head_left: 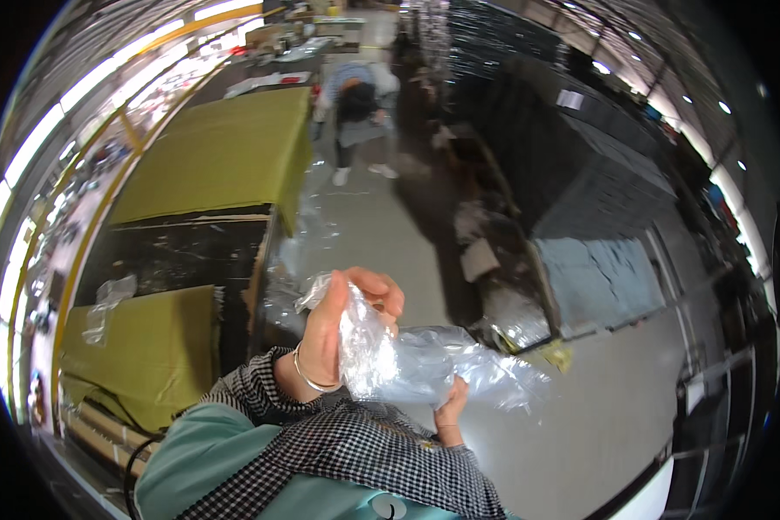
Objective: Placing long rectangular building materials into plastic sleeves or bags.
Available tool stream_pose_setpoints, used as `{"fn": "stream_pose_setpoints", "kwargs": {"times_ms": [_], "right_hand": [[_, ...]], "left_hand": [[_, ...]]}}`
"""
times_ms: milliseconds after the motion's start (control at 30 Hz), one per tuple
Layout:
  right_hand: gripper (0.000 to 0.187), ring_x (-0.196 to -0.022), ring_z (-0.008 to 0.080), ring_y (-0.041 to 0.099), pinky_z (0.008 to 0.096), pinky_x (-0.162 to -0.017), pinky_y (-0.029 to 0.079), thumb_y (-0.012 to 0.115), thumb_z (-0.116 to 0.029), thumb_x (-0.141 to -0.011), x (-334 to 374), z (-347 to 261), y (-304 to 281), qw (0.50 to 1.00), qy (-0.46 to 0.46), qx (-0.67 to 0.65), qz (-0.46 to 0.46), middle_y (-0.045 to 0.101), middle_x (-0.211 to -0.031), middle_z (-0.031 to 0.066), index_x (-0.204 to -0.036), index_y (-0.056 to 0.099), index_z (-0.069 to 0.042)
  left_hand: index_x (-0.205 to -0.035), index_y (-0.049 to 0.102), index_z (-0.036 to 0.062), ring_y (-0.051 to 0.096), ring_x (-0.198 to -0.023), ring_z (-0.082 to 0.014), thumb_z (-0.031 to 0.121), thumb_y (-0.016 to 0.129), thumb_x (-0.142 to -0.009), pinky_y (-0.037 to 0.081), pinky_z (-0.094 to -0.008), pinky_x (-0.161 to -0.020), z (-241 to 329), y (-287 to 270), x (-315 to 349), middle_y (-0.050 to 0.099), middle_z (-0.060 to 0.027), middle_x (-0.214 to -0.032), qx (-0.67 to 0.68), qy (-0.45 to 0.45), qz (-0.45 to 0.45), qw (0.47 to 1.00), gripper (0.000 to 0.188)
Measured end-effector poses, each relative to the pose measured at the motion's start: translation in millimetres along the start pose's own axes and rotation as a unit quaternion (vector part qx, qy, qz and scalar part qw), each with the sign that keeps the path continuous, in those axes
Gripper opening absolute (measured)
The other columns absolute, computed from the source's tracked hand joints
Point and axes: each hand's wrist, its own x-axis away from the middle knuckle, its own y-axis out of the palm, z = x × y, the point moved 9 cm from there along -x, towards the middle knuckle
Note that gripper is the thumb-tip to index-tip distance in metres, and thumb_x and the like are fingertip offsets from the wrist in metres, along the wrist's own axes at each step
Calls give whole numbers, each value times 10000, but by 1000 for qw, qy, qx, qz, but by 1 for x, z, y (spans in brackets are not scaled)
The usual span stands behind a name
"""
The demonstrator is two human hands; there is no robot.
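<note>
A crumpled sheet of clear plastic film (416,368) stretches between my two hands in front of my body. My left hand (321,334), with a bracelet at its wrist, is raised with the fingers curled around one bunched end. Lower and to the right, my right hand (452,406) grips the film's lower edge. Beyond that hand a loose part of the film hangs off to the right, over the grey floor. Whether the film is a bag or a flat sheet I cannot tell.
Green cloths (217,152) cover parts of a dark worktable (173,260) on the left. Ahead, another person (355,108) bends over in the aisle. Dark wrapped stacks (572,156) and a light blue block (602,282) stand on the right, beside a brown cardboard piece (479,260).
</note>
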Motion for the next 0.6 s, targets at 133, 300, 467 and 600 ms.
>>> {"fn": "stream_pose_setpoints", "kwargs": {"times_ms": [133, 300, 467, 600], "right_hand": [[323, -1041, 331, 602, 447, -913, 420, 647, -196, -820, -107, -33, 89, 985, -113, -17, -133, 670, -1125, 148, -1113, 650, -59], [348, -1043, 347, 594, 434, -917, 412, 650, -150, -773, -222, -14, 225, 964, -136, -11, -226, 664, -1106, 156, -1092, 644, -9], [402, -1090, 376, 569, 468, -916, 408, 559, -34, -719, -341, -13, 337, 936, -201, -95, -274, 631, -1147, 219, -1107, 623, 46], [488, -1083, 426, 573, 476, -949, 442, 594, -42, -673, -437, -35, 406, 914, -194, -238, -266, 625, -1171, 245, -1152, 620, 47]], "left_hand": [[-1151, 567, 74, 599, -714, -200, 476, 296, -1059, 537, -323, -629, 72, -50, -57, 558, -104, -896, 91, 127, -36, 987, 493], [-1244, 533, 61, 640, -748, -316, 472, 250, -1063, 570, -438, -672, 118, -98, -158, 568, -117, -893, 124, 177, -145, 966, 531], [-1229, 559, 75, 654, -793, -279, 485, 283, -1057, 564, -423, -662, 146, -146, -285, 582, -108, -925, 82, 199, -106, 971, 523], [-1214, 590, 91, 622, -631, -177, 502, 313, -1052, 430, -299, -500, 214, -188, -350, 608, -95, -1010, -26, 293, -69, 953, 522]]}}
